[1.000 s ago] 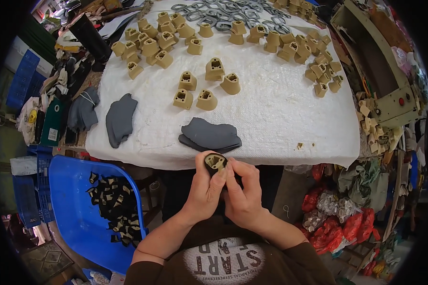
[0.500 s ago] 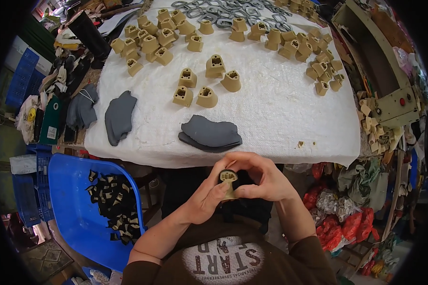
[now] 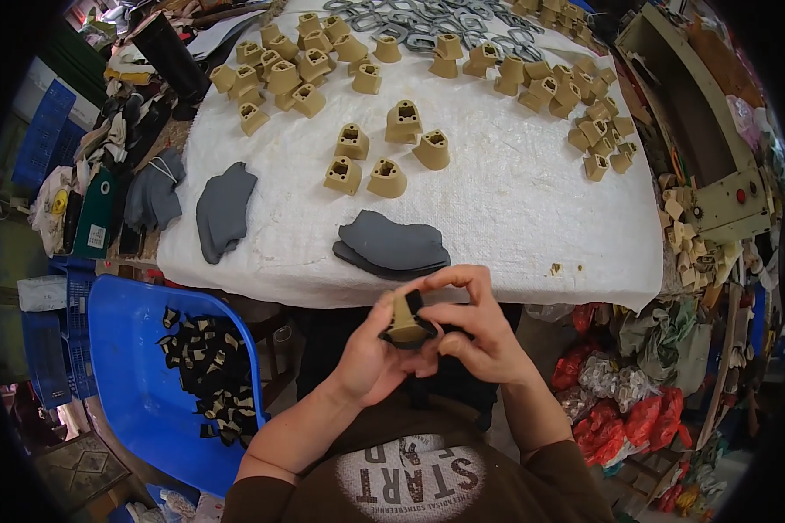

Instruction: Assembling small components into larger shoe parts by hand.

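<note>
My left hand grips a tan block-shaped shoe heel just beyond the front of the table. A dark covering piece lies partly around the heel, and the tan surface shows between its edges. My right hand has its thumb and forefinger closed on the covering's edge at the heel's right side. Nearest to the hands on the table lies a stack of dark grey cut pieces. Several bare tan heels stand beyond it, with their hollow ends up.
A white sheet covers the table. More tan heels and grey metal-looking rings lie at the back. Another grey stack is at left. A blue basin below holds black-and-tan heels; red bags are at lower right.
The heel has been turned over in my hands, so its tan side now shows rather than its hollow end. My right fingers have shifted onto the covering's edge.
</note>
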Available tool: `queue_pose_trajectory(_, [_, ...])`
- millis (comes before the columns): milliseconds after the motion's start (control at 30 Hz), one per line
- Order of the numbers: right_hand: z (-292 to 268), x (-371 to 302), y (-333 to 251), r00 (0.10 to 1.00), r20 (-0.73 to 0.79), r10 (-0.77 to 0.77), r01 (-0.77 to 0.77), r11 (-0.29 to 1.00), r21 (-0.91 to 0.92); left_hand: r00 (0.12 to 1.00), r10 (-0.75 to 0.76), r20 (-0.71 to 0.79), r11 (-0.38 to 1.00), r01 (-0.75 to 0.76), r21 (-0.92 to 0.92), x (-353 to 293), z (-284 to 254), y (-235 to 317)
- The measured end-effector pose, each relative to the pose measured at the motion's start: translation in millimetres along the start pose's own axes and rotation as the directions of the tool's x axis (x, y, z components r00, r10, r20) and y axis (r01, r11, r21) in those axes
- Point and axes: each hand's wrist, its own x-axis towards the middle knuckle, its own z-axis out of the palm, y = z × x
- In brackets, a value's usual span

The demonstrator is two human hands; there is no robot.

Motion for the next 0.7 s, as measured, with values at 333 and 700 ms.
queue_pose_trajectory(333, [13, -12, 3, 0.995, -0.083, 0.051, -0.029, 0.969, 0.246, 0.999, 0.049, -0.001, 0.956, -0.047, 0.288, -5, -1, -9])
queue_pose_trajectory(700, [-2, 1, -7, 0.987, 0.130, 0.092, -0.092, 0.996, -0.006, 0.955, 0.266, 0.129, 0.814, -0.295, 0.500, -3, -3, 0])
